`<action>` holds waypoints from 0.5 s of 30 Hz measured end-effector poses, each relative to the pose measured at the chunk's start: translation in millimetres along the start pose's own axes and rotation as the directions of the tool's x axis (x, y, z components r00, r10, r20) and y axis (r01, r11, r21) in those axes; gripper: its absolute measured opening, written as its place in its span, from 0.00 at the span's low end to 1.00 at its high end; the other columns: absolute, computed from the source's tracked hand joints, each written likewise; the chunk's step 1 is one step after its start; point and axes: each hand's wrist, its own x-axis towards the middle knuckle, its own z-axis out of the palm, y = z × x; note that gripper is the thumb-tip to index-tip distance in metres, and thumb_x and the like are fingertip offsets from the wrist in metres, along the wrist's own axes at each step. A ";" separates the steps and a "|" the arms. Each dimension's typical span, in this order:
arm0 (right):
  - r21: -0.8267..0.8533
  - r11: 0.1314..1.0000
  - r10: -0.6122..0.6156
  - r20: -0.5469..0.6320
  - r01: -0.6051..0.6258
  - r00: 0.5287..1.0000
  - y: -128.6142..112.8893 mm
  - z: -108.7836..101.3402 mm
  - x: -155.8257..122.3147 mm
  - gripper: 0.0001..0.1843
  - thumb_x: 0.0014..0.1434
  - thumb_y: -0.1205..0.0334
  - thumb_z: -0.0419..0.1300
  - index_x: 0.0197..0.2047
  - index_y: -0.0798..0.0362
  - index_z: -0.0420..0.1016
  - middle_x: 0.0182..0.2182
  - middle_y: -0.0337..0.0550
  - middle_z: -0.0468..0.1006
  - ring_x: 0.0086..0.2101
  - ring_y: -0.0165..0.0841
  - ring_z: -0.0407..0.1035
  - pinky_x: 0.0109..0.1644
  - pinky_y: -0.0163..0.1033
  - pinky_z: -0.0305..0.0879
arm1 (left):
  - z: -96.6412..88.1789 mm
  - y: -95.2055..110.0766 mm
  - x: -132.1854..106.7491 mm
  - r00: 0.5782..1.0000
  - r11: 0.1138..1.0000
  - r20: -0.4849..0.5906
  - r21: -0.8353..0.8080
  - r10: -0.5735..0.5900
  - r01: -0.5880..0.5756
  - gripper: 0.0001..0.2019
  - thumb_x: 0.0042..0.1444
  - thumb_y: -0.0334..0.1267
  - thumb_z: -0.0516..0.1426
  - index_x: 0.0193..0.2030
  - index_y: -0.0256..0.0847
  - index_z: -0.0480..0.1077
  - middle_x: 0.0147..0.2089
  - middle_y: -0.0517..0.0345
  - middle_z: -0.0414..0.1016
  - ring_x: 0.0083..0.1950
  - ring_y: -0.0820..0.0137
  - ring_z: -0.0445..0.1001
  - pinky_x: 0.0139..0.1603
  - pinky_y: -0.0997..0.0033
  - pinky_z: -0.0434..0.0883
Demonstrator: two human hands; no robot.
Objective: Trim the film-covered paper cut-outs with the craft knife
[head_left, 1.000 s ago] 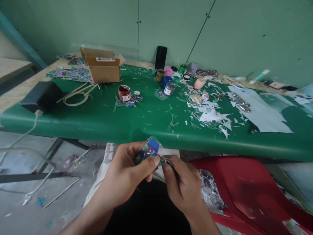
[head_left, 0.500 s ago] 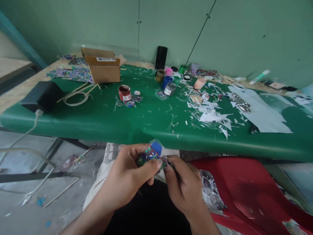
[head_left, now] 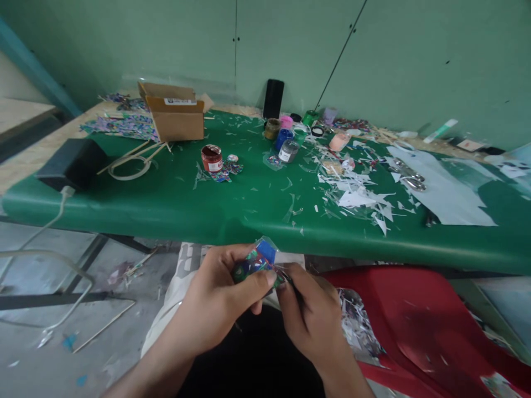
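Above my lap, just in front of the table's near edge, my left hand (head_left: 219,301) is closed round a multicoloured plastic piece (head_left: 265,251) with a blue patch and a clear border. My left thumb presses flat on its face, and the fingers hide its lower part. My right hand (head_left: 313,307) is pinched at the piece's right edge. Between its thumb and forefinger is something small, dark and shiny, mostly hidden, so its kind cannot be told. The fingertips of both hands nearly meet.
On the green-covered table (head_left: 186,204) stand a red paint jar (head_left: 211,158), several other paint jars, a cardboard box (head_left: 180,121), a black block (head_left: 70,163) with a cable, and a phone (head_left: 273,98). White scraps (head_left: 359,196) lie right. A red chair (head_left: 423,315) stands close at right.
My right fingers have shifted very slightly at the piece's edge. The left hand and the piece stay nearly where they were.
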 end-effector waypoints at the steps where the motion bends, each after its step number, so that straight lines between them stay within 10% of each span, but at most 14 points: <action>1: 0.009 1.000 0.005 0.010 -0.005 1.000 0.5 0.1 -0.1 0.09 0.63 0.70 0.49 0.34 0.51 0.67 0.20 0.34 0.72 0.19 0.27 0.68 0.23 0.31 0.59 | 0.1 0.0 0.1 1.000 1.000 0.002 0.001 -0.003 0.003 0.08 0.54 0.36 0.59 0.25 0.39 0.71 0.16 0.66 0.64 0.17 0.79 0.57 0.18 0.77 0.53; 15: -0.065 0.998 -0.021 -0.033 0.019 0.999 -1.2 4.9 0.2 0.10 0.60 0.73 0.47 0.33 0.50 0.64 0.17 0.33 0.69 0.16 0.28 0.64 0.21 0.33 0.55 | 2.9 7.9 1.6 0.998 0.999 0.062 0.033 -0.026 0.024 0.12 0.51 0.36 0.58 0.19 0.39 0.65 0.15 0.66 0.62 0.18 0.79 0.55 0.20 0.75 0.52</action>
